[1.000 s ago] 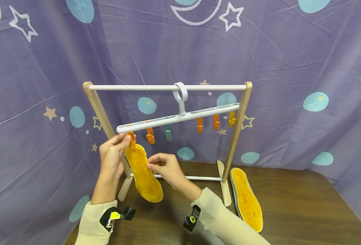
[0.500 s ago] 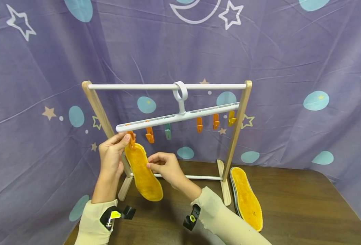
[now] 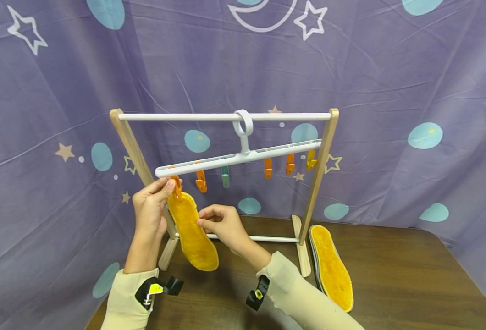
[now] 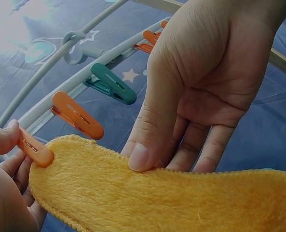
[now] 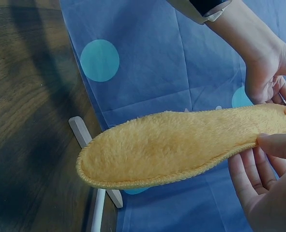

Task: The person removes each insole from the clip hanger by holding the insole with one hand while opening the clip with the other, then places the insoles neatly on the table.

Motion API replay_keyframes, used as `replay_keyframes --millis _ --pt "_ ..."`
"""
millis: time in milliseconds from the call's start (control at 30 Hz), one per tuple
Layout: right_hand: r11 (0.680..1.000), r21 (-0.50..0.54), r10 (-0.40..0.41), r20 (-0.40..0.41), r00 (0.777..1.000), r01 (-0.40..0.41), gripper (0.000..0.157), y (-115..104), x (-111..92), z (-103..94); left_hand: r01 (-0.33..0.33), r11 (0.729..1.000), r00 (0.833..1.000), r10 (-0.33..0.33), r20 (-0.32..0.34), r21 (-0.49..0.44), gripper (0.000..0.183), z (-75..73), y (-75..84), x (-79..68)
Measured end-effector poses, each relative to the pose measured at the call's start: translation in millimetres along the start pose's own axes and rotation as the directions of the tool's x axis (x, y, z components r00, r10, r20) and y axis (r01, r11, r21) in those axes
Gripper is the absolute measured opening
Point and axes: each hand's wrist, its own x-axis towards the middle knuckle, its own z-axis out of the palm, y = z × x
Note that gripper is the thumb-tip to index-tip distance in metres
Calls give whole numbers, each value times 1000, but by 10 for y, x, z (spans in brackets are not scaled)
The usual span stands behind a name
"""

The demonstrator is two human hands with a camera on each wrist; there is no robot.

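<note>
A fuzzy yellow insole (image 3: 193,236) hangs at a slant from the low left end of the white hanger (image 3: 210,163). The orange clothespin (image 4: 35,149) at that end sits over the insole's top edge. My left hand (image 3: 150,208) pinches this clothespin between thumb and fingers. With thumb and fingertips, my right hand (image 3: 224,227) pinches the insole's right edge, about a third of the way down. In the right wrist view the insole's wide end (image 5: 113,159) points away from both hands, fuzzy side showing.
Further along the hanger are other clothespins: orange, green (image 3: 225,177) and yellow (image 3: 311,160). The hanger's ring hooks over the white rod (image 3: 177,117) of a wooden stand (image 3: 321,174). A second yellow insole (image 3: 333,270) with a grey underside lies on the brown table (image 3: 408,275), right of the stand.
Both hands keep their grip on the clothespin and the insole. The view has shifted very slightly; little else differs.
</note>
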Motion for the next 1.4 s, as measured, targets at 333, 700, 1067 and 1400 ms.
replay_keyframes --millis 333,700,1067,1400 --pt "1000 3 0 3 1000 0 13 18 0 4 -6 1000 1000 5 -8 -10 19 8 -15 -5" --pt "1000 9 17 -1 1000 -17 12 -14 -11 7 -27 999 999 26 -25 -32 18 25 -28 -11" --pt "1000 1 10 -2 1000 -10 13 0 -14 1 -39 999 999 38 -32 -32 18 42 -41 -20" --pt "1000 12 11 -1 1000 -11 15 -22 -32 -6 -34 999 999 33 -30 -28 17 46 -43 -21"
